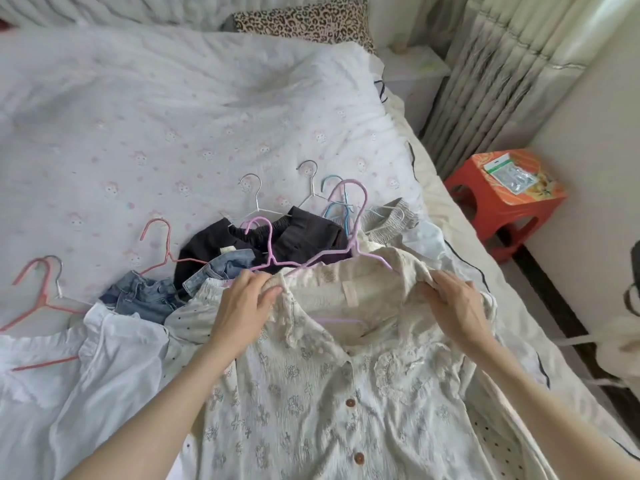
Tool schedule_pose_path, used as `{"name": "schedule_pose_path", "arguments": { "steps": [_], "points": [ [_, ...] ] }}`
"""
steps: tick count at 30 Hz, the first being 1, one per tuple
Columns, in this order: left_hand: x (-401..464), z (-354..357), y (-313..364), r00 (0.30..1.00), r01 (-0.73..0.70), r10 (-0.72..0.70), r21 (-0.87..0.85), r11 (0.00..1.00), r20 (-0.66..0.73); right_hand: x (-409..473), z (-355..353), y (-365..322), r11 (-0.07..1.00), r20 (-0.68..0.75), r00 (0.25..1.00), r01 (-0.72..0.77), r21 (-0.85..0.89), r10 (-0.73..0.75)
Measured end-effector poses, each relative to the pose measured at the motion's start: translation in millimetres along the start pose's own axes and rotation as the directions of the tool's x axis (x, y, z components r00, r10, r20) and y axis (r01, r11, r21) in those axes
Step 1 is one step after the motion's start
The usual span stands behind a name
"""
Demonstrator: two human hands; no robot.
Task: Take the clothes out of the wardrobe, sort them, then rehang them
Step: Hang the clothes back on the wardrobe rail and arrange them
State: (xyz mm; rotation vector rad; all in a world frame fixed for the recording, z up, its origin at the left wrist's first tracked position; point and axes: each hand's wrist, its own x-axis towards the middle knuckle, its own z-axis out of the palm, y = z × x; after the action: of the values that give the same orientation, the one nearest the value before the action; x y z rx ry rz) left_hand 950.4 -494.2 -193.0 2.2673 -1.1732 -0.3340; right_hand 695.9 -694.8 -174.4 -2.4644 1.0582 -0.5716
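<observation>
A cream embroidered blouse with brown buttons lies on the bed in front of me, on a lilac hanger. My left hand pinches its left shoulder near the collar. My right hand grips the right shoulder fabric. Behind it lie black shorts, denim garments and a grey striped piece. A white blouse on a pink hanger lies at the left.
Several more hangers, white, blue and pink, lie on the patterned quilt. A red plastic stool stands beside the bed at right. A leopard-print pillow sits at the headboard.
</observation>
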Motion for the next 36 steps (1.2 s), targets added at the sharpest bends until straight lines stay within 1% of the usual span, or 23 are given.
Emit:
{"name": "schedule_pose_path", "arguments": {
  "steps": [4, 6, 9, 12, 14, 17, 18, 21, 24, 25, 26, 28, 29, 31, 33, 36],
  "points": [
    [-1, -43, 59, 0.982, -0.125, 0.114, -0.067, 0.990, -0.151, -7, -71, -21, 0.991, -0.115, 0.986, -0.111, 0.075, 0.119],
    [-4, -61, 91, 0.967, -0.187, 0.173, -0.062, 0.980, -0.189, -17, -110, -34, 0.986, -0.176, 0.970, -0.161, 0.047, 0.167],
    [-13, -82, 144, 0.957, -0.218, 0.196, -0.083, 0.972, -0.215, -44, -172, -53, 0.975, -0.290, 0.934, -0.222, -0.016, 0.208],
    [-31, -99, 207, 0.923, -0.324, 0.266, -0.185, 0.928, -0.280, -84, -232, -63, 0.962, -0.404, 0.896, -0.249, -0.113, 0.184],
    [-47, -108, 248, 0.889, -0.414, 0.332, -0.239, 0.879, -0.316, -119, -268, -67, 0.959, -0.480, 0.864, -0.244, -0.142, 0.148],
    [-74, -117, 304, 0.839, -0.530, 0.445, -0.285, 0.799, -0.313, -182, -316, -75, 0.954, -0.561, 0.822, -0.237, -0.184, 0.096],
    [-85, -119, 323, 0.812, -0.576, 0.489, -0.304, 0.759, -0.317, -204, -330, -76, 0.945, -0.588, 0.803, -0.259, -0.199, 0.097],
    [-119, -120, 379, 0.746, -0.666, 0.591, -0.366, 0.650, -0.306, -272, -372, -86, 0.892, -0.689, 0.716, -0.379, -0.248, 0.113],
    [-161, -112, 430, 0.724, -0.670, 0.650, -0.458, 0.584, -0.231, -345, -411, -94, 0.804, -0.722, 0.652, -0.547, -0.236, 0.231],
    [-177, -107, 446, 0.716, -0.667, 0.667, -0.484, 0.566, -0.207, -370, -422, -95, 0.770, -0.733, 0.623, -0.599, -0.222, 0.273],
    [-194, -102, 461, 0.697, -0.674, 0.691, -0.504, 0.541, -0.191, -395, -431, -95, 0.733, -0.756, 0.578, -0.651, -0.199, 0.308],
    [-232, -92, 492, 0.633, -0.705, 0.755, -0.528, 0.473, -0.168, -444, -444, -94, 0.660, -0.818, 0.458, -0.739, -0.132, 0.349],
    [-253, -87, 507, 0.599, -0.720, 0.782, -0.540, 0.435, -0.169, -469, -449, -94, 0.633, -0.849, 0.403, -0.766, -0.109, 0.342],
    [-295, -73, 537, 0.535, -0.730, 0.829, -0.583, 0.356, -0.164, -521, -460, -94, 0.605, -0.899, 0.319, -0.792, -0.079, 0.299],
    [-339, -56, 566, 0.462, -0.716, 0.875, -0.642, 0.274, -0.143, -575, -471, -97, 0.568, -0.924, 0.259, -0.821, -0.058, 0.281],
    [-405, -28, 605, 0.328, -0.676, 0.940, -0.718, 0.163, -0.095, -654, -483, -102, 0.501, -0.954, 0.172, -0.865, -0.027, 0.246]
  ]
}}
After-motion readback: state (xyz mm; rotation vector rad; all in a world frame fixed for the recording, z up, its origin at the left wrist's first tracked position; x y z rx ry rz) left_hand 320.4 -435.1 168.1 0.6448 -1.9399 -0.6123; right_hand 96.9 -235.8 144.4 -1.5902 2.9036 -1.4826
